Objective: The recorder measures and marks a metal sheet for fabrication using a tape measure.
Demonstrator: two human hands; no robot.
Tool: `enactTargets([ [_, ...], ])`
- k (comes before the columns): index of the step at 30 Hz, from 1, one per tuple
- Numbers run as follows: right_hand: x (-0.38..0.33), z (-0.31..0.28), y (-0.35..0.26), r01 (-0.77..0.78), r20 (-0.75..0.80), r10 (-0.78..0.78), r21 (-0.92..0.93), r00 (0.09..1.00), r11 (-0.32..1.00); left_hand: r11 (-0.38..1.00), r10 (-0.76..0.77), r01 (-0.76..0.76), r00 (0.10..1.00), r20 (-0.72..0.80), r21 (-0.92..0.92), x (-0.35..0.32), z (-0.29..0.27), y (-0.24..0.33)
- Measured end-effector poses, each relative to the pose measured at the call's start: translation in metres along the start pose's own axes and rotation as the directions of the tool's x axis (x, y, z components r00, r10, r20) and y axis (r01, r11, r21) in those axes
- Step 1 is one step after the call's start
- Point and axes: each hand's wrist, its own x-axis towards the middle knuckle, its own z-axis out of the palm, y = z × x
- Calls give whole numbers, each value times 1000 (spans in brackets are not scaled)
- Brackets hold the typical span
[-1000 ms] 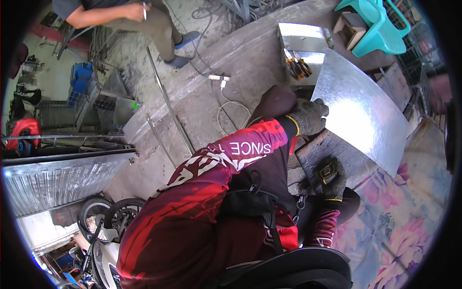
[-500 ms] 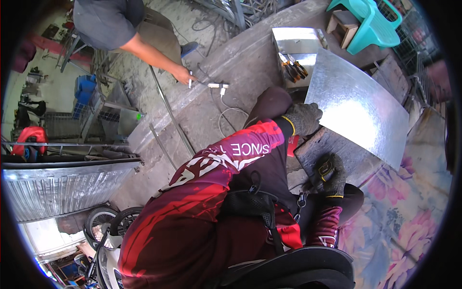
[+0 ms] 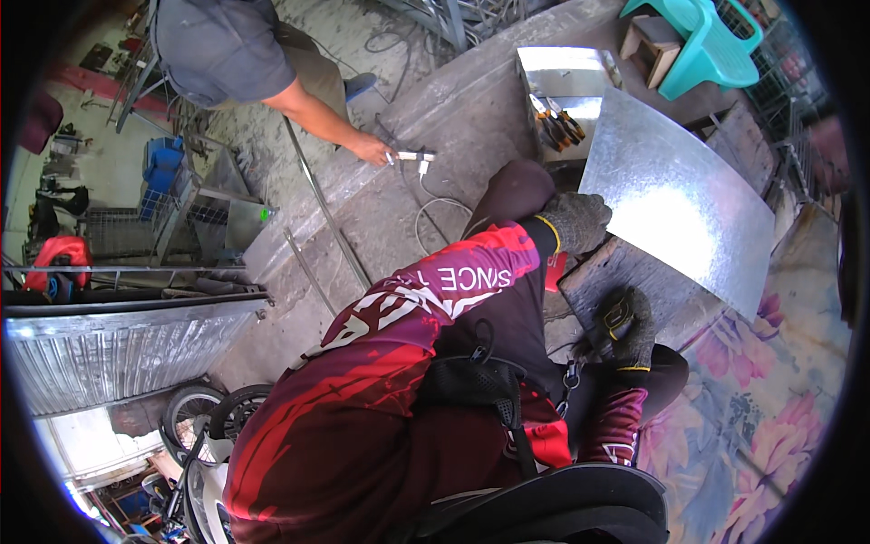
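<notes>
Head view: the galvanized metal sheet (image 3: 675, 195) lies tilted over a wooden board (image 3: 634, 281); thin, springy, sharp-edged, best gripped at its edges. The gloved left hand (image 3: 575, 220) clasps its near corner; the gloved right hand (image 3: 623, 319) presses the board.

Bright daylight falls from above; the metal sheet (image 3: 675, 199) glares white. Fisheye bending warps straight edges, the rim vignettes black, and the centre stays sharp.
</notes>
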Motion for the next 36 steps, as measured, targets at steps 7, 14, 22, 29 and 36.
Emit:
enactTargets([
  [7,-4,6,-1,71,-27,-75,-116,997,991,999,-35,36,999,37,-12,1,-1,2],
  [14,-3,6,-1,118,-43,-129,-189,991,975,1000,-25,25,998,65,0,1,-5,4],
  [22,-8,13,-4,98,-48,-110,-203,993,974,1000,-6,5,998,61,7,3,-1,2],
  [29,-8,18,-4,99,-46,-107,-148,993,984,998,57,-57,998,1,15,-3,-6,3],
  [36,-5,8,-6,-24,-70,28,62,997,998,931,-11,-18,997,-78,-363,4,-21,-6],
])
